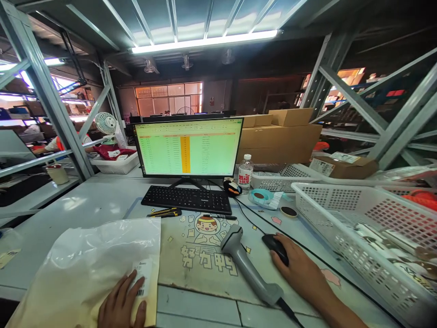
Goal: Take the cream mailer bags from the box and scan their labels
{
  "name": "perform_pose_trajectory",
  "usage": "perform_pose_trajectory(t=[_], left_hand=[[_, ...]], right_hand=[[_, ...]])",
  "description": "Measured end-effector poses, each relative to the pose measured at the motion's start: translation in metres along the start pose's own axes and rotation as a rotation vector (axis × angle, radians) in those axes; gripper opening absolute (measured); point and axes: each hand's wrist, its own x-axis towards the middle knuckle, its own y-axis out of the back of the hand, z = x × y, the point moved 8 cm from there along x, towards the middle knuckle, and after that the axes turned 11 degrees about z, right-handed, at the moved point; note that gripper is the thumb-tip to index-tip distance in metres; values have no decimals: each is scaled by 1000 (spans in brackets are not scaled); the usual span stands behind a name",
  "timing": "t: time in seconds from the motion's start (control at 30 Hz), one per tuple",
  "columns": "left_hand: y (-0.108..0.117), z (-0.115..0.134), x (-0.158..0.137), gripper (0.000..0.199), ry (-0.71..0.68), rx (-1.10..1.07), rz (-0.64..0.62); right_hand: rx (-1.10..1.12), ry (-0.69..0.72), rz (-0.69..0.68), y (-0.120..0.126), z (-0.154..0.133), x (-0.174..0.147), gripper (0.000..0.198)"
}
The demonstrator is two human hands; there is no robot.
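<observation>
My left hand (121, 303) lies flat, fingers stretched, on a large white plastic mailer bag (88, 259). Its fingertips touch the edge of a white barcode label (143, 273) on the bag. My right hand (293, 259) is wrapped over a black computer mouse (276, 248) on the printed desk mat (194, 282). Between the two hands rests a grey barcode scanner (251, 266), its head pointing away from me and its cable running toward the front edge. Beyond it stands a monitor (189, 148) showing a spreadsheet with one orange column, with a black keyboard (187, 199) in front.
A yellow-black utility knife (164, 212) and a black marker (220, 217) lie below the keyboard. A water bottle (245, 174) and a blue-green label roll (264, 198) stand right of the monitor. A white basket (327, 218) holds several packed items. Cardboard boxes (276, 143) stand behind.
</observation>
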Motion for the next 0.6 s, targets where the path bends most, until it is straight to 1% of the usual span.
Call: perform_pose_trajectory(t=[0.1, 0.23, 0.4, 0.6], left_hand=[[6, 3, 4, 35, 5, -29, 10], [13, 9, 9, 36, -14, -46, -14], [17, 11, 13, 35, 46, -70, -45], [15, 9, 10, 37, 83, -69, -99]], right_hand=[[7, 8, -16, 0, -1, 0, 58], [3, 47, -3, 3, -5, 0, 56], [-16, 125, 2, 3, -10, 0, 54], [-36, 101, -27, 1, -9, 1, 57]])
